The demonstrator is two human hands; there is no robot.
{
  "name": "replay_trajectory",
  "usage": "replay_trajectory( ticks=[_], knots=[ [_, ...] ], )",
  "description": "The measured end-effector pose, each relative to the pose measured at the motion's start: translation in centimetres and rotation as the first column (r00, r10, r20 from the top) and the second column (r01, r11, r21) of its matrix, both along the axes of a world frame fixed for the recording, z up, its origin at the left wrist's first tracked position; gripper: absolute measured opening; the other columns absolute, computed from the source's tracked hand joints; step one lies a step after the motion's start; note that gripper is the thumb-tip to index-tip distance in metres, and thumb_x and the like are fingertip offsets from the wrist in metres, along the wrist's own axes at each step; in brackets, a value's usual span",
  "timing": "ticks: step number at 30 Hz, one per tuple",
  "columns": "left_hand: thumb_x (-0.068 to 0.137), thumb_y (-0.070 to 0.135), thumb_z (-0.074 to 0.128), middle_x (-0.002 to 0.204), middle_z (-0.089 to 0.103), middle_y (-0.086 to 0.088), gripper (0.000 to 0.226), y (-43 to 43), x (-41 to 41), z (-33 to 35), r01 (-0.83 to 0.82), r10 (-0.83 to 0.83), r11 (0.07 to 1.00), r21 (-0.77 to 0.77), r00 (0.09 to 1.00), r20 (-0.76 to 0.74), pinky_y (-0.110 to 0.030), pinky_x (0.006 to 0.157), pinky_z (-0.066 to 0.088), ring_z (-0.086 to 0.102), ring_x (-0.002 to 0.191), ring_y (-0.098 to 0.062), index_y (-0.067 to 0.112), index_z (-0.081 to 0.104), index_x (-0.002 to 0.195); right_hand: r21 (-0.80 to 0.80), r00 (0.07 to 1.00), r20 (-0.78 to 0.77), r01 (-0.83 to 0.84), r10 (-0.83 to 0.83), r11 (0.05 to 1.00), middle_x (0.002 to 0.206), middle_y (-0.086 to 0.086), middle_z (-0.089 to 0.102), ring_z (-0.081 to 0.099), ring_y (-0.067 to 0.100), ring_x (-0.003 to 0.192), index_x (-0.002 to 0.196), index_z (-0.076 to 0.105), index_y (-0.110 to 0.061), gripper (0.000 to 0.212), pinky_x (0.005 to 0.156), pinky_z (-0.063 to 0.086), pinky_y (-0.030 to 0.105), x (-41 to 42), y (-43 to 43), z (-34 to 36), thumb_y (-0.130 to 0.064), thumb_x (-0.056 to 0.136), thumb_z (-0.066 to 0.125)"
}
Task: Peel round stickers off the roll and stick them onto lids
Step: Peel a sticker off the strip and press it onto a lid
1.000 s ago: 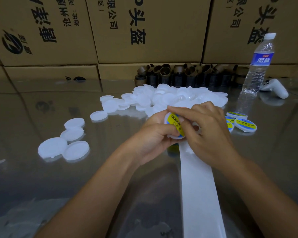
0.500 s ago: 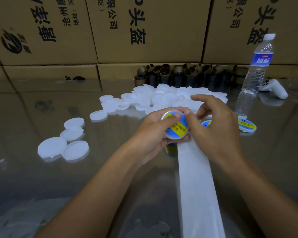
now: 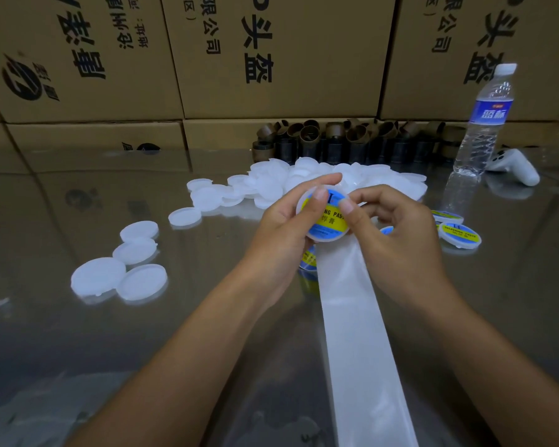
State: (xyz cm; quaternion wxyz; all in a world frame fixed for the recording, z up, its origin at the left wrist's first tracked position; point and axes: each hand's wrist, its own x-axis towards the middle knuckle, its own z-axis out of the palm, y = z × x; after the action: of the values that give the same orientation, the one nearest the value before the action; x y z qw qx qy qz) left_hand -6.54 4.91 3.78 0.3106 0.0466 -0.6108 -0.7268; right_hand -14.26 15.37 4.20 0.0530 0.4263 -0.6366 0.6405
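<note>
A white lid (image 3: 326,221) with a blue and yellow round sticker on its face is held up above the table's middle. My left hand (image 3: 283,230) grips it from the left, thumb on the sticker. My right hand (image 3: 397,233) grips its right side, thumb pressing the sticker's edge. The white backing strip (image 3: 359,337) of the sticker roll runs from under the hands toward the near edge. A sticker on the strip (image 3: 309,259) peeks out below my left hand. Two stickered lids (image 3: 459,235) lie to the right. A heap of bare white lids (image 3: 271,185) sits behind the hands.
Several bare lids (image 3: 120,272) lie apart at the left on the glossy table. A water bottle (image 3: 484,124) and a white controller (image 3: 513,166) stand at the far right. Dark cardboard tube cores (image 3: 336,137) line the back, before stacked cardboard boxes (image 3: 271,53).
The lid has been lifted and tilted more toward me. My right hand moved from over the lid to its right side, the thumb now on the sticker's edge.
</note>
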Motion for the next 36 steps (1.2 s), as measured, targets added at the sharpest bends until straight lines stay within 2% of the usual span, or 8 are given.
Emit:
replay_trajectory(
  ticks=[5, 10, 13, 16, 22, 29, 32, 36],
  knots=[
    [0.089, 0.026, 0.059, 0.095, 0.069, -0.014, 0.026, 0.2, 0.2, 0.2, -0.134, 0.137, 0.99, -0.039, 0.988, 0.065, -0.048, 0.093, 0.049, 0.065, 0.09, -0.025, 0.005, 0.068, 0.102, 0.055, 0.999, -0.053, 0.008, -0.005, 0.998, 0.071, -0.007, 0.065, 0.058, 0.005, 0.07, 0.085, 0.057, -0.036, 0.013, 0.06, 0.038, 0.018, 0.3, 0.2, 0.0, -0.029, 0.084, 0.068],
    [0.073, 0.038, 0.063, 0.094, 0.07, -0.014, 0.046, 0.2, 0.1, 0.2, -0.123, 0.124, 0.992, -0.033, 0.992, 0.037, -0.039, 0.084, 0.055, 0.067, 0.088, -0.024, 0.004, 0.067, 0.104, 0.092, 0.995, -0.101, 0.029, -0.02, 0.995, 0.067, -0.008, 0.066, 0.061, 0.008, 0.073, 0.088, 0.054, -0.041, 0.024, 0.061, 0.037, 0.014, 0.4, 0.3, 0.1, -0.025, 0.082, 0.071],
    [0.076, 0.032, 0.065, 0.094, 0.073, -0.007, 0.038, 0.1, 0.0, -0.1, -0.07, 0.071, 0.997, -0.04, 0.997, 0.027, -0.026, 0.075, 0.055, 0.069, 0.086, -0.017, 0.008, 0.066, 0.104, 0.046, 0.996, -0.051, 0.07, -0.067, 0.997, 0.068, -0.005, 0.066, 0.061, 0.006, 0.074, 0.087, 0.054, -0.042, 0.02, 0.064, 0.041, 0.02, 0.2, 0.2, 0.0, -0.029, 0.084, 0.069],
    [0.086, 0.011, 0.063, 0.092, 0.073, -0.001, 0.02, 0.1, -0.1, -0.3, -0.029, 0.032, 0.997, -0.078, 0.999, 0.033, -0.019, 0.07, 0.053, 0.069, 0.082, -0.01, 0.011, 0.063, 0.106, -0.038, 0.996, 0.064, 0.066, -0.064, 0.997, 0.07, -0.003, 0.069, 0.065, 0.009, 0.071, 0.083, 0.059, -0.035, 0.01, 0.063, 0.046, 0.027, -0.1, 0.2, 0.1, -0.028, 0.089, 0.063],
    [0.087, 0.006, 0.063, 0.091, 0.072, 0.001, 0.022, 0.2, 0.0, -0.4, -0.001, 0.002, 0.992, -0.124, 1.0, 0.012, -0.017, 0.067, 0.051, 0.068, 0.081, -0.006, 0.013, 0.062, 0.107, -0.04, 0.994, 0.08, 0.075, -0.072, 0.996, 0.073, -0.003, 0.07, 0.068, 0.011, 0.07, 0.077, 0.064, -0.027, 0.017, 0.067, 0.053, 0.033, -0.2, 0.2, 0.2, -0.026, 0.093, 0.058],
    [0.084, 0.006, 0.066, 0.085, 0.072, 0.003, 0.022, 0.3, 0.0, -0.3, -0.038, 0.037, 0.995, -0.093, 0.999, -0.01, -0.021, 0.071, 0.054, 0.068, 0.079, -0.009, 0.012, 0.064, 0.105, -0.051, 0.994, 0.1, -0.029, 0.034, 0.998, 0.069, 0.003, 0.069, 0.063, 0.003, 0.06, 0.091, 0.067, -0.029, 0.006, 0.055, 0.042, 0.015, -0.1, 0.2, 0.2, -0.024, 0.089, 0.064],
    [0.083, 0.008, 0.066, 0.08, 0.071, 0.006, 0.021, 0.3, 0.0, -0.2, -0.054, 0.053, 0.996, -0.071, 0.998, -0.018, -0.021, 0.068, 0.053, 0.067, 0.073, -0.007, 0.013, 0.064, 0.103, -0.029, 0.995, 0.076, -0.056, 0.058, 0.998, 0.069, 0.001, 0.07, 0.067, 0.006, 0.069, 0.093, 0.065, -0.034, 0.015, 0.063, 0.047, 0.018, -0.2, 0.2, 0.3, -0.02, 0.087, 0.066],
    [0.086, 0.013, 0.067, 0.081, 0.071, 0.009, 0.018, 0.1, -0.1, -0.3, -0.163, 0.166, 0.984, -0.067, 0.986, 0.036, -0.026, 0.073, 0.057, 0.068, 0.076, -0.007, 0.02, 0.062, 0.103, -0.077, 0.992, 0.128, 0.009, 0.001, 0.997, 0.065, 0.003, 0.064, 0.052, 0.004, 0.052, 0.091, 0.064, -0.034, 0.019, 0.051, 0.04, 0.013, -1.4, 0.2, 0.1, -0.015, 0.091, 0.061]
  ],
)
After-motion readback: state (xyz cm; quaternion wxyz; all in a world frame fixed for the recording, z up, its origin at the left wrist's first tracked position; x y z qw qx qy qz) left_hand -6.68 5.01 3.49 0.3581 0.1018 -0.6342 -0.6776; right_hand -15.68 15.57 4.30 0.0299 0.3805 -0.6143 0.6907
